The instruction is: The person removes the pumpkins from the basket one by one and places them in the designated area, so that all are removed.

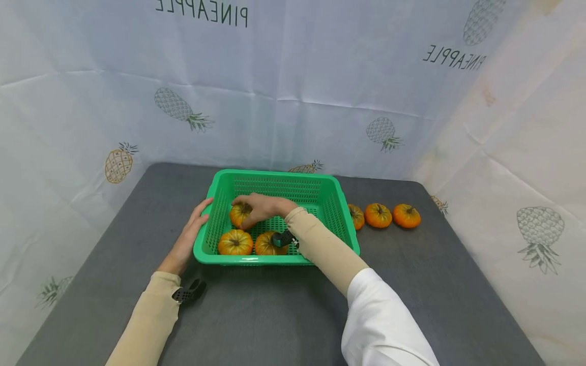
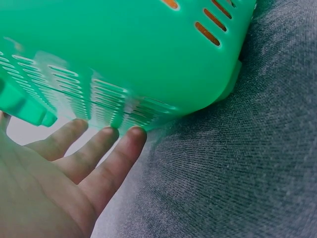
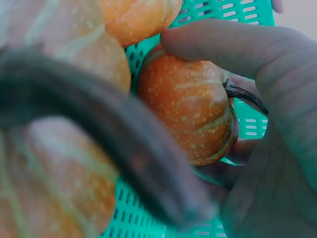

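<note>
In the head view a green plastic basket (image 1: 276, 260) sits on the dark table. My right hand (image 1: 262, 207) reaches inside it and grips a small orange pumpkin (image 1: 239, 216) at the back left. The right wrist view shows thumb and fingers around that pumpkin (image 3: 190, 106), its dark stem toward the palm. Two more pumpkins lie along the basket's front side, one at the left corner (image 1: 235, 242) and one under the right wrist (image 1: 264, 245). My left hand (image 1: 188, 241) is at the basket's left side. Its extended fingers (image 2: 111, 163) touch the outer wall in the left wrist view.
Right of the basket, three small pumpkins stand in a row: one partly behind the basket wall (image 1: 356, 217), a middle one (image 1: 378, 215) and an outer one (image 1: 406, 216). A white curtain (image 1: 274, 127) printed with pineapples hangs behind the grey table (image 1: 274, 315).
</note>
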### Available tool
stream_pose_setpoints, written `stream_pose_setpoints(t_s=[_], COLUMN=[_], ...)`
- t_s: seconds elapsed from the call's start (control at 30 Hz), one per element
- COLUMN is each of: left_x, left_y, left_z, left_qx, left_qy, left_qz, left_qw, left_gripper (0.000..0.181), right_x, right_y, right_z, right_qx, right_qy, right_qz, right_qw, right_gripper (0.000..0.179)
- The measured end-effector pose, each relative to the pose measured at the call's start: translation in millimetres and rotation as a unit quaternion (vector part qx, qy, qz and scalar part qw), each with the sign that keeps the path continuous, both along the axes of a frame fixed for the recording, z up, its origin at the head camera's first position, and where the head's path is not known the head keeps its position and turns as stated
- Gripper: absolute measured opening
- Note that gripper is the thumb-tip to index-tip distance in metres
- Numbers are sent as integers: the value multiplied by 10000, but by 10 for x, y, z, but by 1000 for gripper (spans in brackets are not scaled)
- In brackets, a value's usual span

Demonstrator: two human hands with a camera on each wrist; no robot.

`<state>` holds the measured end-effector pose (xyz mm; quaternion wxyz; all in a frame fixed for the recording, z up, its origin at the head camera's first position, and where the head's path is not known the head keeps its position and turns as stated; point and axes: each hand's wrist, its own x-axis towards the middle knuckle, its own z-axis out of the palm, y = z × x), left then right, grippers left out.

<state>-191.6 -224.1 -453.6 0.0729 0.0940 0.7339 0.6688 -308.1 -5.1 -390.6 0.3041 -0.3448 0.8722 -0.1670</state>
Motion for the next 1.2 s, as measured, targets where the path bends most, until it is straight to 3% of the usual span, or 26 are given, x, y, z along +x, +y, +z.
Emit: stream_pose_setpoints(t_s=[0.7,1.2], left_x=[15,6], left_y=[-4,-6], left_z=[-20,-21], left_qx=[-64,-101], left_qy=[93,145], left_qz=[54,43], left_qw=[9999,9998], left_gripper=[61,60], right_x=[124,206], right_y=[251,578], right_z=[177,470], right_qx=[-418,-815], right_qy=[420,314], right_qz=[-171,-205], right_qw=[9981,9960], right_gripper=[73,72])
